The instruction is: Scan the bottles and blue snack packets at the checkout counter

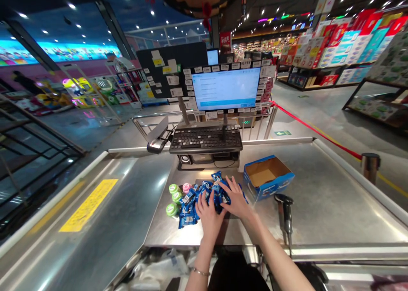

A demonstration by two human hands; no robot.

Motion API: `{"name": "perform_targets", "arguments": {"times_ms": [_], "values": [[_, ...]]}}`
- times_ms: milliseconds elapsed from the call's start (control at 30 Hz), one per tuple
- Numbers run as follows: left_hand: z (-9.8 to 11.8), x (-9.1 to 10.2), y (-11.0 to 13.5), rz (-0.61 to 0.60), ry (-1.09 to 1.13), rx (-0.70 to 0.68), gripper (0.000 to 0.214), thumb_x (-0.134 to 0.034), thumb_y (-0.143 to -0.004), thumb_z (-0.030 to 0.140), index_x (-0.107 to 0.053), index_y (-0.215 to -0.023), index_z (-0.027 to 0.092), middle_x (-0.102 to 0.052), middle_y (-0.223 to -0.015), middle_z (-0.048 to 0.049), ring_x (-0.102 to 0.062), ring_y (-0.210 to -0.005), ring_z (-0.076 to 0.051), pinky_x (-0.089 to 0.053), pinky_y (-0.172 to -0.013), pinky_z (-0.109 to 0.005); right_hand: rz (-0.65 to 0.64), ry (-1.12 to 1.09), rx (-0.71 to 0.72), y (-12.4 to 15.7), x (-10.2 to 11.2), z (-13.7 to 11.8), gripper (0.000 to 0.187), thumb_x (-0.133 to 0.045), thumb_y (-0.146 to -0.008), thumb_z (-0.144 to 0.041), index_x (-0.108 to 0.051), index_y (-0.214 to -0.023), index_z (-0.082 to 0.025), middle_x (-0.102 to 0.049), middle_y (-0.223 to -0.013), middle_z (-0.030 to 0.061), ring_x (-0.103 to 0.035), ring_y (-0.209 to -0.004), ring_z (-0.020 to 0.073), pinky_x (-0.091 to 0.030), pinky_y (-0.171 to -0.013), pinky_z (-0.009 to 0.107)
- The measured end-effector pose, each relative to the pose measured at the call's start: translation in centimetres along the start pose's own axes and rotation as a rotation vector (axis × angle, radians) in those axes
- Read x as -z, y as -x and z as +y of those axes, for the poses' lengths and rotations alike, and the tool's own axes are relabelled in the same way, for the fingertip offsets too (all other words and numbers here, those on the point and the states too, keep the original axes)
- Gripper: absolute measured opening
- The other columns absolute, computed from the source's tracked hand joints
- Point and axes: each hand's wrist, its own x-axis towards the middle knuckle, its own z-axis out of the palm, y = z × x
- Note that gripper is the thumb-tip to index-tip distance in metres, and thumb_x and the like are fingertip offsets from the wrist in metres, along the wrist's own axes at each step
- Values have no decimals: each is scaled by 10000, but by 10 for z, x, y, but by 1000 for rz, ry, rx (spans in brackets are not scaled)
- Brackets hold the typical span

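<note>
A heap of small blue snack packets (197, 201) lies on the steel checkout counter (318, 214). My left hand (208, 216) presses into the heap with its fingers curled around packets. My right hand (234, 197) rests on the far side of the heap, fingers spread over the packets. To the left stand several round tubs with green lids (174, 196) and a pink-lidded one (187, 187). Just right of my right hand sits an open blue cardboard box (266, 176). A handheld barcode scanner (284, 210) stands further right.
A black keyboard (205, 140) and a monitor (226, 89) edged with paper notes stand behind the counter. A red barrier rope (315, 131) runs to a post at the right. Plastic bags lie below the near edge. Store shelves fill the background.
</note>
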Motion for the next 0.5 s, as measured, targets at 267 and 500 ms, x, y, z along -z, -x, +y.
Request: {"name": "perform_targets", "arguments": {"times_ms": [267,500], "values": [[-30,1,-25,-156,-183,-74,1020,-801,-491,497,-354,-1387,309,-275,-1479,-136,-182,-1352,-435,-209,-1030,-624,-355,134,17,-48,-27,18,1091,-826,-470,-413,-264,-1404,-394,-75,-1549,85,-86,-1391,388,-214,-1028,615],[-31,-12,-9,-215,-119,-37,1048,-783,-511,483,-287,-1415,299,-208,-1498,-145,-170,-1339,-438,-414,-901,-532,-256,158,-19,-25,-46,20,996,-788,-529,-392,-288,-1389,-387,-262,-1459,88,-265,-1289,375,-268,-999,575]]}}
